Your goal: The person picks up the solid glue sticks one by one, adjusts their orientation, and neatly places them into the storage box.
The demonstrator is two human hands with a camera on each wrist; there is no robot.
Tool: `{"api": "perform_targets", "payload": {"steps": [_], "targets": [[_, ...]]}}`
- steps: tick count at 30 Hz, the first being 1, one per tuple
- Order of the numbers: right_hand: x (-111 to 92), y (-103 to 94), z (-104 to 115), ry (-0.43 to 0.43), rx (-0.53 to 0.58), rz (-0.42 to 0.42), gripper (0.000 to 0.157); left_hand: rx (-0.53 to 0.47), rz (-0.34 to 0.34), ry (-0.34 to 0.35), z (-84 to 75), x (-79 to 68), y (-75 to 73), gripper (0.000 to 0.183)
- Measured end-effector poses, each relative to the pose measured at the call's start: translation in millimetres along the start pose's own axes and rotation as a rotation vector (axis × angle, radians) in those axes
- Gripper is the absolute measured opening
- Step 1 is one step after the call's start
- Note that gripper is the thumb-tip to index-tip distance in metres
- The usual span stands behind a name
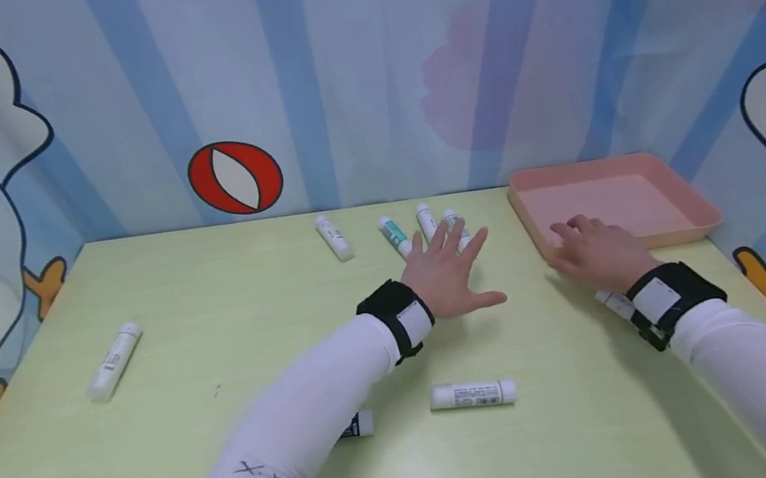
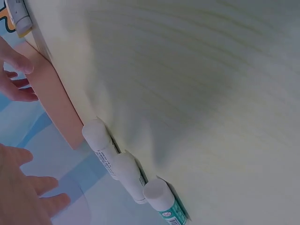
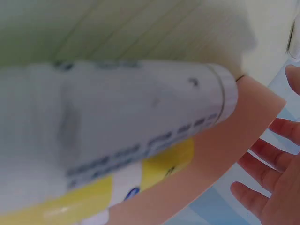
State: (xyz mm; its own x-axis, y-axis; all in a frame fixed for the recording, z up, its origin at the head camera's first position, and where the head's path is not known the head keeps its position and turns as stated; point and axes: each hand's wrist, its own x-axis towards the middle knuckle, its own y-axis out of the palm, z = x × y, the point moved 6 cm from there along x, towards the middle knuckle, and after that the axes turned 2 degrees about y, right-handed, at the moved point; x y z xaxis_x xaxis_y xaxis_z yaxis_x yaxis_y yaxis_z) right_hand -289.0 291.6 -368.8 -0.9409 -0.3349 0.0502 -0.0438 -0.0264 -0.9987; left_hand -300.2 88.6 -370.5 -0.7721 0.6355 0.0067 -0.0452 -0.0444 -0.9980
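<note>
My left hand [image 1: 443, 271] is spread wide over the table, fingers straight and holding nothing. Just past its fingertips lie a teal-labelled glue stick [image 1: 394, 235] and two white glue sticks [image 1: 426, 220]; the left wrist view shows the teal one's white cap [image 2: 158, 193]. My right hand [image 1: 598, 254] hovers at the near left rim of the pink tray [image 1: 657, 240], fingers loosely bent with nothing between them. Below the right wrist is a white glue stick [image 3: 140, 117], large in the right wrist view. Behind it shows a yellow one [image 3: 168, 161].
A white glue stick [image 1: 334, 239] lies at the back, another [image 1: 114, 362] at the far left. One more [image 1: 473, 395] lies in front, beside a dark-labelled one [image 1: 361, 424] partly hidden by the left sleeve. A striped cloth backdrop [image 1: 354, 66] rises behind the table [image 1: 226, 299].
</note>
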Motion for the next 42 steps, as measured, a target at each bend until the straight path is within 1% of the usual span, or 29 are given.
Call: {"api": "perform_targets", "payload": {"steps": [3,8,11,14,18,23,25,30,34,36,39,42], "targets": [[5,0.7,4,0.005,-0.020,-0.027,0.052,0.005,0.015,-0.008,-4.6,10.0,3.4,0.096],[12,0.9,11,-0.032,-0.081,-0.104,0.028,0.002,0.060,-0.006,-15.4,20.3,3.9,0.096],[15,0.3,13,-0.035,-0.093,-0.137,0.020,0.000,0.081,0.003,-21.8,25.0,4.4,0.095],[17,-0.2,13,-0.017,-0.069,-0.155,0.020,0.020,0.088,0.013,-26.9,29.5,6.9,0.094],[16,0.8,14,-0.005,-0.031,-0.150,0.025,0.062,0.092,0.022,-32.0,34.5,13.7,0.095],[9,-1.3,18,-0.037,-0.028,-0.154,0.028,0.089,0.085,0.026,-34.3,37.8,19.2,0.095],[5,-3.8,22,-0.059,-0.040,-0.159,0.028,0.117,0.078,0.036,-33.2,39.1,20.2,0.095],[-6,-9.6,29,-0.106,-0.066,-0.165,0.024,0.243,0.037,0.084,-31.4,43.0,20.2,0.094],[-17,-12.5,34,-0.154,-0.065,-0.176,0.025,0.333,0.011,0.129,-34.6,43.0,14.2,0.092],[-22,-13.0,36,-0.179,-0.077,-0.181,0.024,0.385,0.010,0.168,-37.9,42.3,10.2,0.091],[-28,-12.2,38,-0.208,-0.095,-0.174,0.023,0.466,0.006,0.246,-43.7,41.3,4.9,0.088],[-33,-10.9,41,-0.243,-0.107,-0.176,0.021,0.548,-0.002,0.329,-48.6,40.9,3.4,0.083]]}}
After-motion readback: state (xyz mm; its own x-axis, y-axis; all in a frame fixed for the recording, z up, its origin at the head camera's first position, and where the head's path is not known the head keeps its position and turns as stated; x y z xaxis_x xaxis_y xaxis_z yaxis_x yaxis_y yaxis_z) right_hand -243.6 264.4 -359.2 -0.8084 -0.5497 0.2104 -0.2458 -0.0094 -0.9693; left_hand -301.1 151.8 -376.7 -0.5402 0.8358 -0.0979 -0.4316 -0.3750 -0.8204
